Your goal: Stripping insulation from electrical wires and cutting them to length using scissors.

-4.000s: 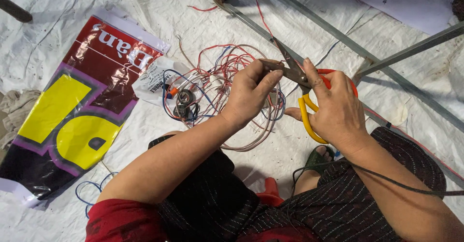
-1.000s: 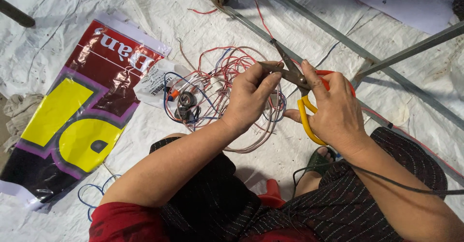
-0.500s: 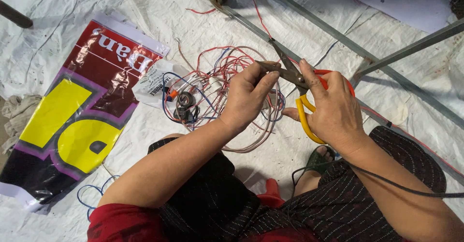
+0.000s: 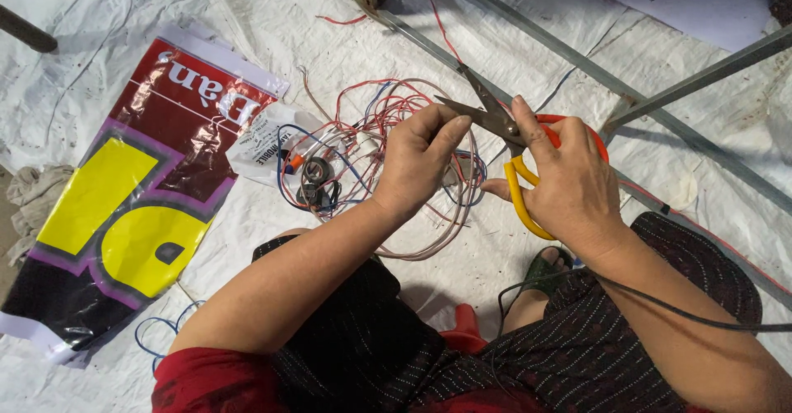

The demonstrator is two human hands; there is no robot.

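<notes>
Head view: right hand (image 4: 569, 186) grips open scissors (image 4: 487, 116) pointing far-left; left hand (image 4: 421, 161) pinches wire (image 4: 452, 114) between blades.

Glossy red-yellow bag (image 4: 124, 215), perhaps metal frame (image 4: 528, 75)

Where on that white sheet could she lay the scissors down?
Bare sheet lies above the glossy bag, left of the metal bars. Another patch sits right of the scissors, between the bars. Around the wire tangle it is crowded.
</notes>
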